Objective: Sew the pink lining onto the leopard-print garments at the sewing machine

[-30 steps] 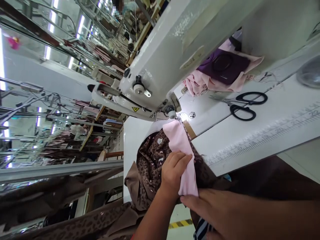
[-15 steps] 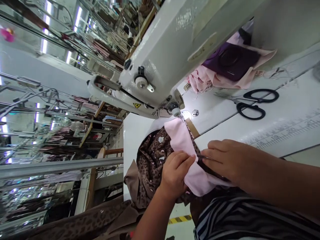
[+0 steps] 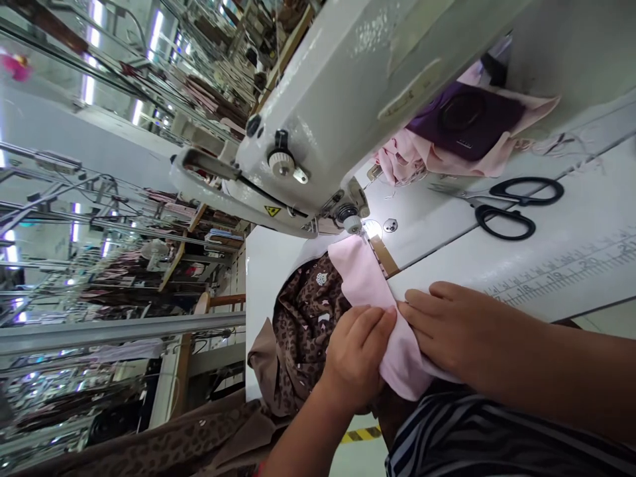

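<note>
A strip of pink fabric (image 3: 362,270) runs from under the needle area of a white sewing machine (image 3: 322,112) down toward my lap. Brown leopard-print fabric (image 3: 303,331) lies bunched beneath it and to its left. My left hand (image 3: 355,354) is closed on the pink strip, thumb and fingers pinching near its middle. Against the strip's right edge, my right hand (image 3: 442,324) has its fingertips pressed together on the cloth. The strip's lower end hangs past both hands, partly hidden by the right one.
Black-handled scissors (image 3: 517,205) lie on the white table right of the needle. Behind them a dark purple phone-like object (image 3: 467,122) rests on pink fabric scraps (image 3: 400,156). A printed ruler scale (image 3: 556,271) runs along the table's front. Garment racks fill the left background.
The pink strip now lies over the dark edge that showed along its right side. Both hands have shifted slightly, with the fingertips closer together at the strip's edge.
</note>
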Demonstrator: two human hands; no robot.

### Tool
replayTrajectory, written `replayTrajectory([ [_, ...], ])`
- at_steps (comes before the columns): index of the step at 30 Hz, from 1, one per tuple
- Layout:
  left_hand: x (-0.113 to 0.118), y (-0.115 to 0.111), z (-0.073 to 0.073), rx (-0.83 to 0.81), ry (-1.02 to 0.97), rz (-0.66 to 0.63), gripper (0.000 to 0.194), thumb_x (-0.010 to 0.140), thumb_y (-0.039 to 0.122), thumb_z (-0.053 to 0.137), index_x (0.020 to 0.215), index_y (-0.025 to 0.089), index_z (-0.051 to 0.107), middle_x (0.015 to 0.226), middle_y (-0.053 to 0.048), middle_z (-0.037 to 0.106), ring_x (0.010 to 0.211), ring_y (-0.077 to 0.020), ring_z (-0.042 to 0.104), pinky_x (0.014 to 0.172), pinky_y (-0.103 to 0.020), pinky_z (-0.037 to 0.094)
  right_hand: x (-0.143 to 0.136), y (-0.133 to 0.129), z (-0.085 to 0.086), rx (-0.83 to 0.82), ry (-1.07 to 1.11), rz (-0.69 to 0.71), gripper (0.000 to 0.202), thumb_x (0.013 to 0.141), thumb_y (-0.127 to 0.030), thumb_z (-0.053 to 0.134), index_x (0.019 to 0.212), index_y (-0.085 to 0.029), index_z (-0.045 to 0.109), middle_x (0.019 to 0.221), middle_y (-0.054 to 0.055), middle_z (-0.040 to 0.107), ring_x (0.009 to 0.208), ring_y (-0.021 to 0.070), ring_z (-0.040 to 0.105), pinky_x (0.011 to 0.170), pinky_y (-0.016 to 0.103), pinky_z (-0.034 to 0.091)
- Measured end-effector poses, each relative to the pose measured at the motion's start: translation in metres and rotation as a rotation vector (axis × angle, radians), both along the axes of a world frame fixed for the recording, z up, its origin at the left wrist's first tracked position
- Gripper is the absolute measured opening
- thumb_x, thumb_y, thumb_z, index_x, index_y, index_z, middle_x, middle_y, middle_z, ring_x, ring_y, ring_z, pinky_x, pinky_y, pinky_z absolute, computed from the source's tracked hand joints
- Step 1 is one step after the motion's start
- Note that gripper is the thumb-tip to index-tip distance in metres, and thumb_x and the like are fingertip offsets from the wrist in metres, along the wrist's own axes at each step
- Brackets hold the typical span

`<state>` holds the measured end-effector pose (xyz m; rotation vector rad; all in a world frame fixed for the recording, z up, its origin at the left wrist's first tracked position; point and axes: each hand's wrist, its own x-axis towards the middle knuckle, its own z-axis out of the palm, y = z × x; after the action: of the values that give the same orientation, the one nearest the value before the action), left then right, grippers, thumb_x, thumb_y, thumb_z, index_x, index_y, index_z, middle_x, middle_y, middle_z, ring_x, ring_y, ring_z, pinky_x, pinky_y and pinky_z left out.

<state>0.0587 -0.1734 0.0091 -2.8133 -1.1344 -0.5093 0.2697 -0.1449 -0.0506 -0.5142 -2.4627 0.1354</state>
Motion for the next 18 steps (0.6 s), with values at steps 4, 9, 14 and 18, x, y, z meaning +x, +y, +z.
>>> replayTrajectory([
  [4,-0.008,-0.001,-0.004,-0.003,0.048,-0.056,0.031,0.1,0.014,0.044,0.12,0.008,0.065,0.101,-0.017,0.075,0.094,-0.0244,0.069,0.085,-0.039,0.062,0.01,-0.011,-0.007,0.026,0.046,-0.015,0.014,0.088,-0.012,0.051,0.087,-0.02,0.063,0.102,0.011,0.068,0.09,0.0248,0.052,0.07,0.039,0.039],
  [9,-0.008,-0.001,-0.002,0.008,0.064,-0.083,0.03,0.101,0.014,0.041,0.115,0.006,0.066,0.097,-0.017,0.075,0.093,-0.0239,0.068,0.085,-0.038,0.061,0.015,-0.014,-0.007,0.033,0.09,-0.01,0.021,0.093,-0.011,0.046,0.091,-0.019,0.065,0.104,0.011,0.069,0.093,0.024,0.056,0.072,0.038,0.043],
  [14,-0.011,0.0,0.001,0.012,0.07,-0.125,0.038,0.105,0.019,0.032,0.115,0.004,0.066,0.1,-0.019,0.075,0.098,-0.0248,0.068,0.088,-0.038,0.06,0.014,-0.012,-0.005,0.014,0.127,0.0,0.025,0.094,-0.009,0.043,0.094,-0.017,0.066,0.103,0.011,0.07,0.091,0.0229,0.058,0.073,0.038,0.044],
  [18,-0.009,0.003,0.003,-0.024,0.065,-0.132,0.037,0.106,0.02,0.032,0.114,0.006,0.065,0.099,-0.017,0.075,0.095,-0.0241,0.068,0.084,-0.038,0.06,0.014,-0.013,-0.007,0.012,0.13,-0.008,0.025,0.094,-0.009,0.043,0.099,-0.017,0.066,0.104,0.011,0.07,0.092,0.023,0.058,0.074,0.037,0.044],
])
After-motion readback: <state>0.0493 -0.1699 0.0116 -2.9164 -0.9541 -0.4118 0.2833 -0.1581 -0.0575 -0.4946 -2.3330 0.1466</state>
